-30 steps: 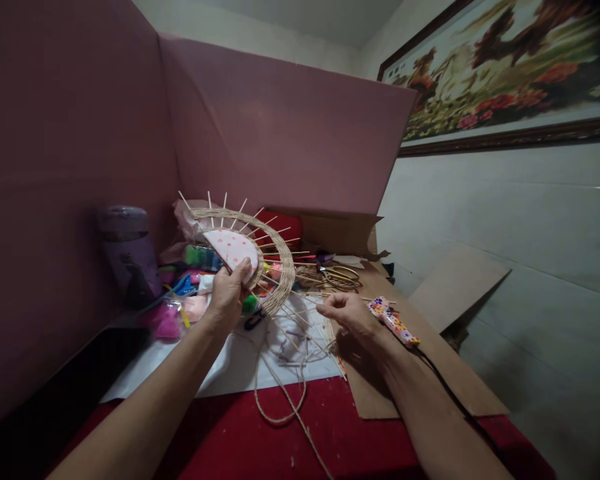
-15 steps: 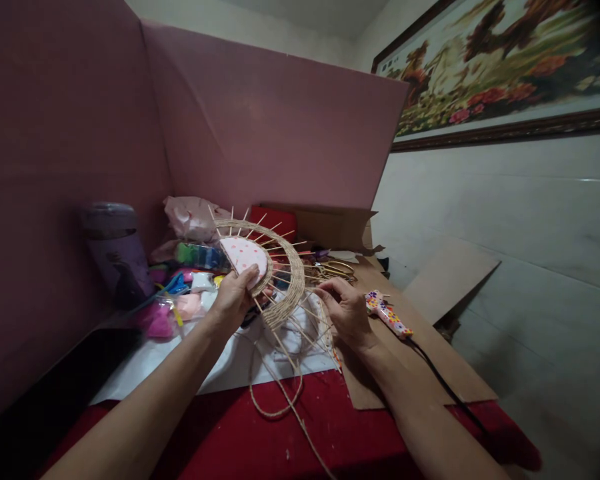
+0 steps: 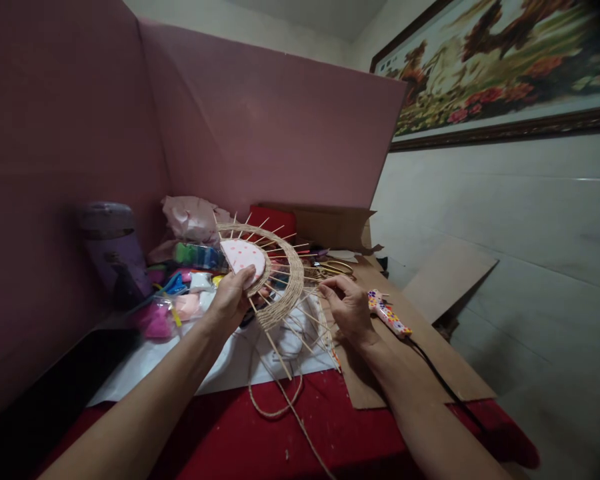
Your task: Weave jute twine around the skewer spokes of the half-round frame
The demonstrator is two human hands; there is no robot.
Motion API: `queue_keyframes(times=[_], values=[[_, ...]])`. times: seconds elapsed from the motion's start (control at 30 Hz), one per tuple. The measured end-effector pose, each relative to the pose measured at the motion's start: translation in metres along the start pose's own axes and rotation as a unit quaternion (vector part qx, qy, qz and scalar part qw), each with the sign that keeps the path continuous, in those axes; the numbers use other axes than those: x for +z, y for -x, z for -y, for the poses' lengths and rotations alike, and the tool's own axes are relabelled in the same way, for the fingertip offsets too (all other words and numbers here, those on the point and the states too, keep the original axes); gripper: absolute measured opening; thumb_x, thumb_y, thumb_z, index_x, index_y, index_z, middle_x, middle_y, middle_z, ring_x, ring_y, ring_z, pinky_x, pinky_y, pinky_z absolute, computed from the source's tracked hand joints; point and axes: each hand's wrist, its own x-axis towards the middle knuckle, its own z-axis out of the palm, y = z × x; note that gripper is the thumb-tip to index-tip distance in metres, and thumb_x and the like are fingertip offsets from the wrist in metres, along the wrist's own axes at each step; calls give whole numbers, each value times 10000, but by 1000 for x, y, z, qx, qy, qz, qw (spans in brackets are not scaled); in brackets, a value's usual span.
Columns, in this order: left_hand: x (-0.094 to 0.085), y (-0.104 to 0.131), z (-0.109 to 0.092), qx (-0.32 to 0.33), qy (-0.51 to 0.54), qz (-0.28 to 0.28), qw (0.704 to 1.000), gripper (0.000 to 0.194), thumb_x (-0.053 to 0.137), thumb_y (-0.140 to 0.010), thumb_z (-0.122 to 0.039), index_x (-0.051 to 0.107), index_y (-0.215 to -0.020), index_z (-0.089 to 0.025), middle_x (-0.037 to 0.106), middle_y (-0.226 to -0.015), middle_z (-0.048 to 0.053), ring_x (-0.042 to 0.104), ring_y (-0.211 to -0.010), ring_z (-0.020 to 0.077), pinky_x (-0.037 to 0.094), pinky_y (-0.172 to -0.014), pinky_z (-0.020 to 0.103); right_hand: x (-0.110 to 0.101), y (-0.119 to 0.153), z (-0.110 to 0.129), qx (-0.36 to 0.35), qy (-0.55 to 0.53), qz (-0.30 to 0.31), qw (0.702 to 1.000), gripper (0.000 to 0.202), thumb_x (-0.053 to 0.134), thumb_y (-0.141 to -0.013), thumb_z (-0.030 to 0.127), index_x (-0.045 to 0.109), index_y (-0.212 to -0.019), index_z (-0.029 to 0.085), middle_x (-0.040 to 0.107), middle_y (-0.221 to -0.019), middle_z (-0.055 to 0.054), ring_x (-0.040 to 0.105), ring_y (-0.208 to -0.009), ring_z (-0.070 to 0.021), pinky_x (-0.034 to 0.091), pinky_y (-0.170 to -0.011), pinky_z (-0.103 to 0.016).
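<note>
My left hand (image 3: pixel 235 293) is closed around a half-round woven piece (image 3: pixel 294 280), thumb on top and the other fingers underneath. Its core is a white half-disc with pink dots (image 3: pixel 243 256); thin wooden sticks (image 3: pixel 279 353) fan outward from it, and a band of jute twine is woven through them. At the right side of the fan, my right hand (image 3: pixel 347 307) has thumb and forefinger pinched by the stick ends; what lies between the fingertips is too small to make out. Loose jute twine (image 3: pixel 275 415) loops below the piece and trails toward me.
A floral glue gun (image 3: pixel 389 317) with a black cord lies on a cardboard sheet (image 3: pixel 430 363) at right. Bags of coloured clay (image 3: pixel 155 321) and a lilac tumbler (image 3: pixel 113 250) are at left. Pink panels (image 3: pixel 275 133) stand behind, above a red cloth (image 3: pixel 220 437).
The woven piece has tilted slightly in my left hand, its lower sticks shifting a little left. My right hand has moved slightly right, still pinched.
</note>
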Motion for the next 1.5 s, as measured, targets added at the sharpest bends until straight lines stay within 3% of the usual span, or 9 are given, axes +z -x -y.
queue_keyframes(times=[0.23, 0.6, 0.87, 1.1, 1.23, 1.5], values=[[-2, -1, 0, 9, 14, -3, 1000, 132, 581, -728, -152, 581, -853, -110, 654, -658, 34, 574, -416, 125, 467, -365, 226, -2, 0, -1, -5, 12, -28, 1000, 123, 553, -816, 286, 610, -746, 203, 596, -744, -30, 536, -697, -168, 404, -650, -288], [2, 1, -8, 24, 62, -76, 995, 107, 530, -764, -123, 555, -865, -100, 634, -641, 27, 547, -395, 103, 458, -381, 210, -2, -1, -1, -7, 43, -61, 997, 105, 522, -818, 232, 584, -739, 199, 585, -734, -33, 540, -707, -174, 405, -642, -284], [0, -1, -6, 37, 66, -44, 996, 97, 554, -743, -151, 566, -828, -106, 631, -658, 26, 546, -419, 100, 470, -408, 216, 2, -4, -12, 6, 50, -58, 997, 108, 487, -798, 186, 565, -725, 196, 598, -737, -49, 547, -731, -190, 409, -660, -301], [2, 1, -7, 24, 32, -39, 998, 82, 564, -732, -141, 572, -805, -103, 622, -636, 21, 534, -420, 99, 446, -371, 204, -4, -6, -12, 56, 78, -76, 992, 164, 547, -814, 343, 569, -743, 198, 618, -688, -34, 542, -639, -177, 370, -597, -278], [3, 2, -6, 9, 30, -22, 999, 73, 580, -712, -123, 578, -783, -107, 621, -627, 16, 539, -445, 99, 451, -372, 199, -6, -6, -10, 50, 97, -72, 991, 226, 566, -802, 402, 562, -702, 199, 602, -640, -22, 519, -592, -165, 346, -567, -271], [-2, 0, -2, -24, 5, 23, 999, 68, 585, -710, -148, 606, -753, -100, 622, -591, 40, 512, -385, 99, 435, -357, 210, -5, -7, -10, 1, 84, -70, 994, 122, 480, -838, 254, 551, -767, 186, 599, -735, -57, 548, -715, -196, 381, -645, -293]])
